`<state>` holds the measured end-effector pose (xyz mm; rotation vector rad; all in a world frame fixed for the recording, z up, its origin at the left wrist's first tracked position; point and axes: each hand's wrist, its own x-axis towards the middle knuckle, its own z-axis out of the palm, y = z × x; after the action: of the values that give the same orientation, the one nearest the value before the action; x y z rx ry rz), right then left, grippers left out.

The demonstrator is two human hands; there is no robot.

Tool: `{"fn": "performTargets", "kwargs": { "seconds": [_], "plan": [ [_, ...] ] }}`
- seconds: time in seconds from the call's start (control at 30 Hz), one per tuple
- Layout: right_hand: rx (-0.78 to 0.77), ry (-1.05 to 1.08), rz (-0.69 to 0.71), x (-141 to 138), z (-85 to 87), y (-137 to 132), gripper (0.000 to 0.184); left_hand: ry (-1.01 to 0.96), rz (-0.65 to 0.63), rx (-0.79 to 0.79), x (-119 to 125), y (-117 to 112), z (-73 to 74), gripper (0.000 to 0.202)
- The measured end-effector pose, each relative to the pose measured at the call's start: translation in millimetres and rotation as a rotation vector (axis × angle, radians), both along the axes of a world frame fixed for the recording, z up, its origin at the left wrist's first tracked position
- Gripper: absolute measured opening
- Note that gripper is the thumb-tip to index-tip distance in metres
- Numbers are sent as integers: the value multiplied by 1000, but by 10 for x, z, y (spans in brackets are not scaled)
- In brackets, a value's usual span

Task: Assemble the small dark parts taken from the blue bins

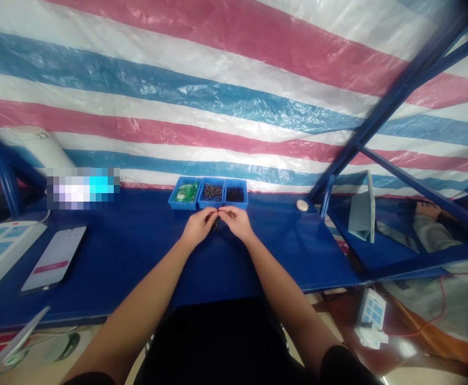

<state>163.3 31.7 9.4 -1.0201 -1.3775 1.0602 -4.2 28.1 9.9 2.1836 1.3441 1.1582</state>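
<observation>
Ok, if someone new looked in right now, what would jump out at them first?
Probably the red, white and blue striped sheet filling the background behind the blue table. Next, the left hand and right hand, fingertips together at the middle, with small dark pieces beneath; what they pinch is too small to tell. Just beyond sit three blue bins in a row, the leftmost holding bright green material.

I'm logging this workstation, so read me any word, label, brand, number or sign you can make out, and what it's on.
No text is readable.
Phone screen: any writing, including on the reddish bar, is too small and blurred.
Pixelated patch: anything under it is hidden.
Blue bins: no legible lettering.
</observation>
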Motion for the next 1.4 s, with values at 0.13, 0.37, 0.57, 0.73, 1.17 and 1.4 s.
{"fn": "performTargets", "kwargs": {
  "seconds": [0.13, 0.37, 0.57, 0.73, 1.17, 1.4],
  "plan": [
    [-9, 1, -15, 7, -10, 8, 32, -10, 7, -7, 0, 5, -18, 31],
    [27, 50, 39, -1, -27, 3, 34, -12, 8, 13, 4, 5, 11, 29],
    [2, 44, 18, 5, -20, 9, 35, -24, 13, -11, 6, -3, 2, 31],
    [5, 62, 28, 9, -36, 17, 34, -25, 23, -9, 5, -1, -14, 30],
    [5, 62, 26, 1, -29, 9, 34, -12, 23, -6, 1, -3, -7, 27],
    [-11, 42, 24, 7, -46, 25, 35, -30, 28, 20, 2, 4, -17, 27]
  ]
}}
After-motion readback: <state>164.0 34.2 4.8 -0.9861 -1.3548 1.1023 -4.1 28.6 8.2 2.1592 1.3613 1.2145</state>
